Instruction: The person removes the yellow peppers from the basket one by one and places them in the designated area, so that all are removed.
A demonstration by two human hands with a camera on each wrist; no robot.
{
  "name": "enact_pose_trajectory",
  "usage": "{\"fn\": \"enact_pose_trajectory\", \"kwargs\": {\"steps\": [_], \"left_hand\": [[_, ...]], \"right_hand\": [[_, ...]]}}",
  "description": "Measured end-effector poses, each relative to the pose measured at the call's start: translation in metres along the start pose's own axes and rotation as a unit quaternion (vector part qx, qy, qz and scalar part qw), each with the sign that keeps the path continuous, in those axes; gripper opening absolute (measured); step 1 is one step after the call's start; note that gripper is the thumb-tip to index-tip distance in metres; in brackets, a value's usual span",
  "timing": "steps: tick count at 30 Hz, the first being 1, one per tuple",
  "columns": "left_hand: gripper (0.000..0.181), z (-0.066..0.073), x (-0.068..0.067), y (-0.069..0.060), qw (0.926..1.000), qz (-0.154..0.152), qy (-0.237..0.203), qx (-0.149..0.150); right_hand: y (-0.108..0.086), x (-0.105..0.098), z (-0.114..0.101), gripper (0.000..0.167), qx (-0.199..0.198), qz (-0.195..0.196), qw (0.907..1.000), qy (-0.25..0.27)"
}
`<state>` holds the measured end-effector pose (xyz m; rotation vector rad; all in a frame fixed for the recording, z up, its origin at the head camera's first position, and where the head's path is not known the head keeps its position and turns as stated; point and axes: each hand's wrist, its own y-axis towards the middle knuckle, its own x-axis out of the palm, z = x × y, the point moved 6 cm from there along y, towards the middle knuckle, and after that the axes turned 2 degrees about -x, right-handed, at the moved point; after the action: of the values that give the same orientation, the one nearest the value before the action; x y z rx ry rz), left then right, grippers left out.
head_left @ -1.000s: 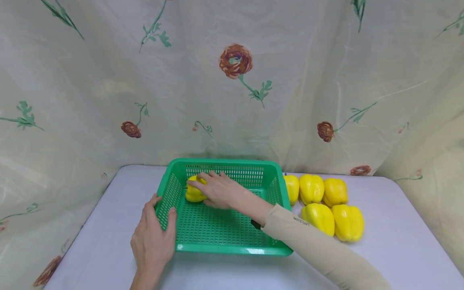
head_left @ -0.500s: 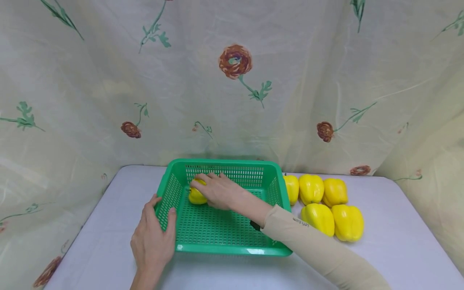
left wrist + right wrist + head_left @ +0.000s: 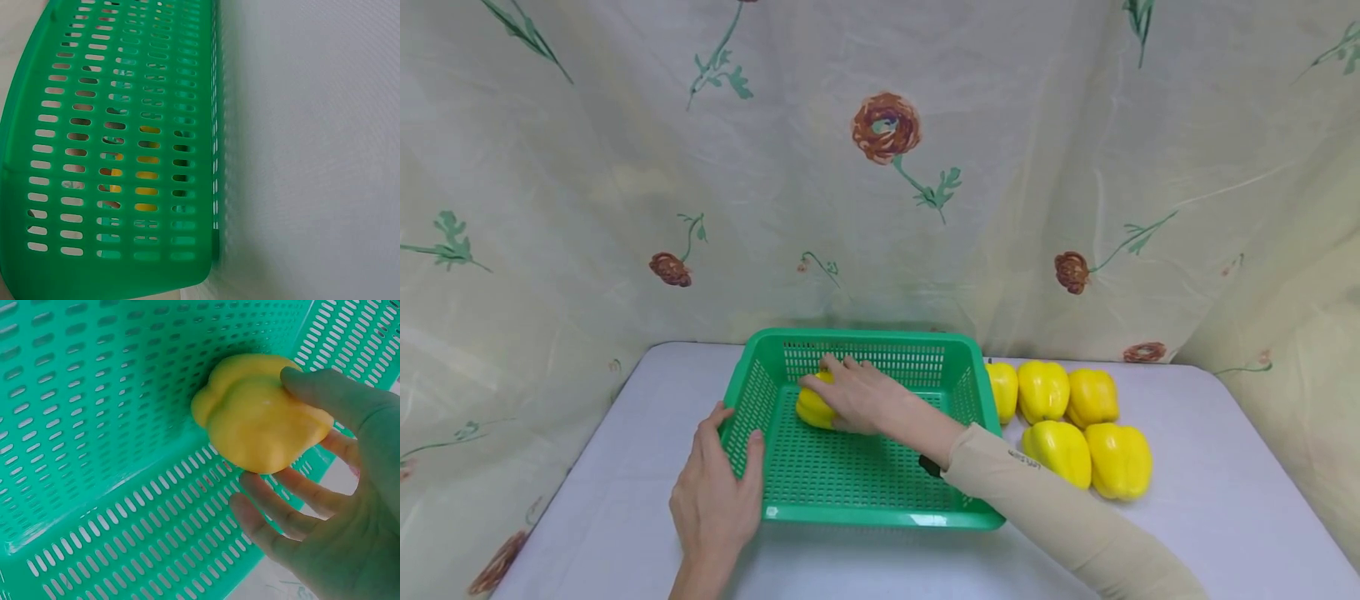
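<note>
In the head view, a green perforated plastic basket (image 3: 850, 517) stands on the table. My right hand (image 3: 867, 400) reaches into it and holds a yellow bell pepper (image 3: 815, 410) low in the left back part. The right wrist view shows thumb and fingers about this bell pepper (image 3: 259, 419), which lies close to a basket wall. At the basket's left side, my left hand (image 3: 718, 492) holds the rim, thumb toward the inside and fingers outside. Only the slotted basket wall (image 3: 137, 269) and tabletop appear in the left wrist view, with yellow glimpsed through the slots.
Several yellow bell peppers (image 3: 1120, 461) sit on the white-covered table (image 3: 1217, 500) just right of the basket, in two rows. A flowered curtain (image 3: 985, 167) hangs behind and beside the table.
My right hand has shifted the bell pepper slightly right and toward me, away from the basket's left wall, turning it somewhat. The left hand and the basket have stayed in place.
</note>
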<state>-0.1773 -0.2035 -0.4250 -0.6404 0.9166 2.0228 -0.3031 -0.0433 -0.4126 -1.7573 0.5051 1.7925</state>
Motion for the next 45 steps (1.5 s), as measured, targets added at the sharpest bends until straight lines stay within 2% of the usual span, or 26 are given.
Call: {"fn": "enact_pose_trajectory", "kwargs": {"steps": [9,16,20,27,37,45], "left_hand": [[0.05,0.0,0.001,-0.001,1.0,0.005,-0.003,0.003],[0.05,0.0,0.0,0.0,1.0,0.003,-0.001,0.005],[0.051,-0.001,0.0,0.0,1.0,0.002,0.001,0.003],[0.051,-0.001,0.0,0.0,1.0,-0.001,-0.001,0.001],[0.051,-0.001,0.001,0.0,1.0,-0.004,-0.001,-0.001],[0.051,0.0,0.0,-0.001,1.0,-0.001,-0.002,0.001]], "right_hand": [[-0.002,0.002,0.002,0.077,0.011,-0.023,0.9997,0.0],[-0.005,0.001,0.004,0.08,0.021,-0.046,0.9974,0.051],[-0.01,-0.001,0.003,0.08,0.026,-0.057,0.9961,0.063],[-0.016,-0.002,0.003,0.075,0.017,-0.042,0.9977,0.05],[-0.027,-0.008,0.004,0.07,0.018,-0.016,0.9995,-0.02],[-0.049,-0.021,0.003,0.071,0.023,0.007,0.9997,-0.006]]}}
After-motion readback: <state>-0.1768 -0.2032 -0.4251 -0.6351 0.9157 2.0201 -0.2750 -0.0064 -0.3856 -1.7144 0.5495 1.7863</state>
